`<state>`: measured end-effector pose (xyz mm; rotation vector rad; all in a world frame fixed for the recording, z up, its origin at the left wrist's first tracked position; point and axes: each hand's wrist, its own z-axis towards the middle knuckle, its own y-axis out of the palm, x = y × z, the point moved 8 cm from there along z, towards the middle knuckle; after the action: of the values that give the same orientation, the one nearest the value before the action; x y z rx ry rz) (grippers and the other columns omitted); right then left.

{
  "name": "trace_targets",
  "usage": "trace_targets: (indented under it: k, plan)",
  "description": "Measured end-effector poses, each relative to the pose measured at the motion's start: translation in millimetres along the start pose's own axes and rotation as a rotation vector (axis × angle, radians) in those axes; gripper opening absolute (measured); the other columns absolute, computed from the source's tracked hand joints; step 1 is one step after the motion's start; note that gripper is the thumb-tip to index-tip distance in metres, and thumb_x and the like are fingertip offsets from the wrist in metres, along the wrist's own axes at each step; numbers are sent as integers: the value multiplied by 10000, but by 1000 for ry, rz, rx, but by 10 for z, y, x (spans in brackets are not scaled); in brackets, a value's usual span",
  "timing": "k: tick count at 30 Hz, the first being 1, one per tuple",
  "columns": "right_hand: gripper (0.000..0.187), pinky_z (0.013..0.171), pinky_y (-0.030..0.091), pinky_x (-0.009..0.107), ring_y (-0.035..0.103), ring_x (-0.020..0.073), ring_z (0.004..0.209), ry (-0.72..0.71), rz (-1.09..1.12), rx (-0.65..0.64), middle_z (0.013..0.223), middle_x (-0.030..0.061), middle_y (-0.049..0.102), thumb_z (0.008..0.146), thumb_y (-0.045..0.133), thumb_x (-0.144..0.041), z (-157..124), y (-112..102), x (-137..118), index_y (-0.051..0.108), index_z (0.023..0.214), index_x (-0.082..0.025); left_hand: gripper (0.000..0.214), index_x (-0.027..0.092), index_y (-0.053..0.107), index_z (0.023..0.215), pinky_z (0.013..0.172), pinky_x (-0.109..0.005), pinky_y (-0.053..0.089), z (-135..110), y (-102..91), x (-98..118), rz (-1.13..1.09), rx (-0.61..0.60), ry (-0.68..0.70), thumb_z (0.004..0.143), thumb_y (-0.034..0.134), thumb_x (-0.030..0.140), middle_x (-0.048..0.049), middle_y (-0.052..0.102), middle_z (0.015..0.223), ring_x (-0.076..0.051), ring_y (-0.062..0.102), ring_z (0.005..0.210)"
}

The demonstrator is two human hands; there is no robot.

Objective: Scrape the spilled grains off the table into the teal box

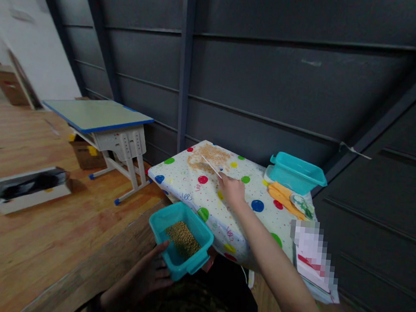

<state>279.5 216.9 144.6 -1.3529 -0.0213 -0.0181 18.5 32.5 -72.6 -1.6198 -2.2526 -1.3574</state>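
My left hand (152, 271) grips the near left side of a teal plastic tub (202, 231), thumb over its rim. Round tan beans (183, 238) lie in the tub, which is held tilted just below the table's front edge. Over the polka-dot tablecloth (187, 173), my right hand (232, 190) is closed on a thin white strip (211, 166), seen almost edge-on. The strip's far end reaches a spread of small tan grains (213, 155) near the table's back left corner. Whether the strip is a flat card or a stick is unclear.
A second teal tub (298, 172) stands at the table's back right. Beside it lie an orange cloth (281, 195) and a round green-and-white item (302, 206). Papers (311, 264) rest at the right edge. A desk (105, 115) and an open white box (31, 193) are on the left.
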Motion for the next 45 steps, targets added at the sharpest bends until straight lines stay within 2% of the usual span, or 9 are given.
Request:
trace_targets:
  k: [4,7,12,19,26,31,35,38,45]
  plan:
    - [538,904,558,371,822,307,1080,109,3,91,1243,176,841,1204,272,-375,13,-110,167,649,1559,-226,1250,157,289,1719,971,-475,613,-46,161,-52,55,43,-54,760,975,573,-188,840,1177,-409,841,1041]
    - [492,889,563,392,826,324,1060,162,-47,76,1188,200,839,1176,318,-272,23,-129,281,624,1553,-194,1081,89,448,1609,945,-446,614,-98,283,-24,68,17,-52,791,956,579,-214,849,1145,-404,841,1040]
    - [439,916,572,401,821,334,1091,106,-94,-23,1176,240,827,1107,417,-177,23,-56,212,643,1482,-143,988,120,562,1468,977,-441,618,-48,223,-55,80,-17,-47,730,985,623,-188,859,1118,-397,840,1082]
    - [469,901,558,370,826,308,1030,37,-30,14,1146,209,845,1135,388,-252,-32,-41,-7,636,1520,-153,871,130,621,1307,997,-447,620,-83,279,-28,76,1,-38,700,1006,623,-207,849,1151,-397,839,1093]
    - [465,728,451,295,776,281,870,170,116,216,1008,185,851,1136,397,-360,-22,-441,307,781,1264,-129,930,128,626,1284,949,-455,610,-243,430,30,121,35,-19,620,1047,626,-208,839,1081,-422,834,1055]
    - [473,645,398,310,684,257,699,239,356,410,739,129,767,1066,487,-483,-548,-720,800,749,815,-180,1031,155,522,1501,1014,-489,602,-149,308,-28,74,-6,0,688,1030,535,-170,839,1085,-408,833,1074]
    - [605,579,403,317,637,260,613,389,527,543,613,92,699,1030,445,-691,-1375,-603,1061,674,696,-242,1026,164,476,1587,1022,-491,593,-139,275,-14,70,31,8,753,988,470,-140,829,1037,-390,829,1041]
    - [618,551,408,324,650,279,596,520,527,549,621,114,717,1013,443,-716,-1823,-413,1054,702,705,-246,775,156,567,1498,1003,-450,602,-169,328,1,107,56,-21,877,891,490,-131,824,1037,-338,831,984]
    - [520,688,454,341,778,344,786,617,420,432,834,207,814,1050,434,-497,-1733,-226,666,823,946,-169,516,119,610,1417,949,-438,636,-138,297,17,156,151,-67,1053,687,476,-125,847,1000,-296,837,864]
